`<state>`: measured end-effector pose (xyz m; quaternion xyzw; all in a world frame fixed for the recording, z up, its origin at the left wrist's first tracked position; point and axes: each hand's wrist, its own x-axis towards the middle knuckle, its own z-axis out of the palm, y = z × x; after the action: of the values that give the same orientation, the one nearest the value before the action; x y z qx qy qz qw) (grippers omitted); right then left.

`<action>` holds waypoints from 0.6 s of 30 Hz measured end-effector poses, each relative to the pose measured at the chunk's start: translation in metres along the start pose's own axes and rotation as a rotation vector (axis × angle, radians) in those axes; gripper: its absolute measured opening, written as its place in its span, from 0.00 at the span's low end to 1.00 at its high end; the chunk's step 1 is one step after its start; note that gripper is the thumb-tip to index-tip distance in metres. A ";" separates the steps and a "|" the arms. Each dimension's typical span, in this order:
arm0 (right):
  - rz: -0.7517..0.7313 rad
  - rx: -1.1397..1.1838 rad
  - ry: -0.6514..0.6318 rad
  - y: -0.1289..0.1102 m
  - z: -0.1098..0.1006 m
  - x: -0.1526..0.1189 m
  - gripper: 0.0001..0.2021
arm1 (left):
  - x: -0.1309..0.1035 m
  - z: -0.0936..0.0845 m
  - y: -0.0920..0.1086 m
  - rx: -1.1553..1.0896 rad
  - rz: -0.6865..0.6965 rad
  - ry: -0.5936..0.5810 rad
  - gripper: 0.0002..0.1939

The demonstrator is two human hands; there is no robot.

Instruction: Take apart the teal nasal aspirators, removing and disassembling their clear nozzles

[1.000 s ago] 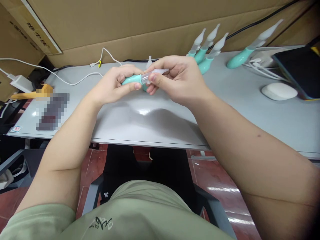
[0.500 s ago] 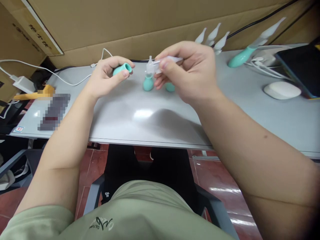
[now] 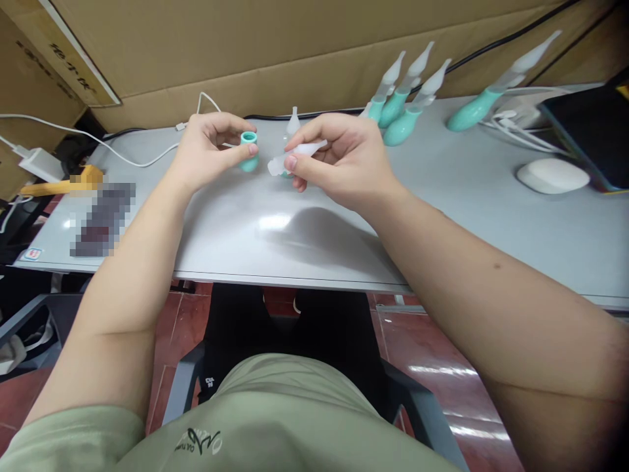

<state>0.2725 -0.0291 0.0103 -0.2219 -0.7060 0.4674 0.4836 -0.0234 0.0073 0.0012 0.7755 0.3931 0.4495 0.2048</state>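
Observation:
My left hand (image 3: 211, 147) grips a teal squeeze bulb (image 3: 249, 157) by its side, its round open mouth facing up. Between the thumb and fingers of my right hand (image 3: 344, 154) is a clear-white nozzle (image 3: 280, 165), its wide end pointing left at the bulb and its tip to the right. A gap separates the two parts. Behind my right fingers stands another nozzle-tipped piece (image 3: 293, 123), mostly hidden by them. Several teal bulbs with white nozzles (image 3: 403, 126) lie together beyond my right hand, and one more aspirator (image 3: 474, 110) rests farther right.
A white rounded case (image 3: 553, 176) lies at right near a dark tablet-like object (image 3: 590, 131) and white cables. On the left are a blurred dark phone-like object (image 3: 104, 219), a yellow item (image 3: 88, 182) and a white charger (image 3: 46, 165). Cardboard (image 3: 221, 52) walls the back.
My right hand has moved left and down with the nozzle, closer to the bulb. My left hand has tipped the bulb so that its mouth faces up.

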 end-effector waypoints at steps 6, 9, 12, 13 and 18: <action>0.000 -0.005 -0.024 0.006 0.002 0.002 0.15 | 0.000 0.004 -0.008 0.120 -0.105 -0.122 0.31; 0.003 0.012 -0.050 0.010 0.001 0.004 0.18 | -0.003 0.005 -0.010 0.177 -0.147 -0.132 0.34; -0.022 0.023 -0.065 0.013 0.000 0.004 0.21 | -0.006 0.002 0.001 0.196 -0.194 -0.092 0.36; -0.032 0.021 -0.069 0.013 -0.001 0.004 0.21 | -0.006 0.001 0.007 0.202 -0.185 -0.064 0.36; -0.060 -0.007 -0.063 0.015 -0.002 0.005 0.20 | -0.006 -0.001 0.040 0.054 0.072 0.061 0.39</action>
<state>0.2703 -0.0170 -0.0002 -0.1873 -0.7290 0.4568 0.4741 -0.0087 -0.0212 0.0253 0.7802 0.3830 0.4695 0.1553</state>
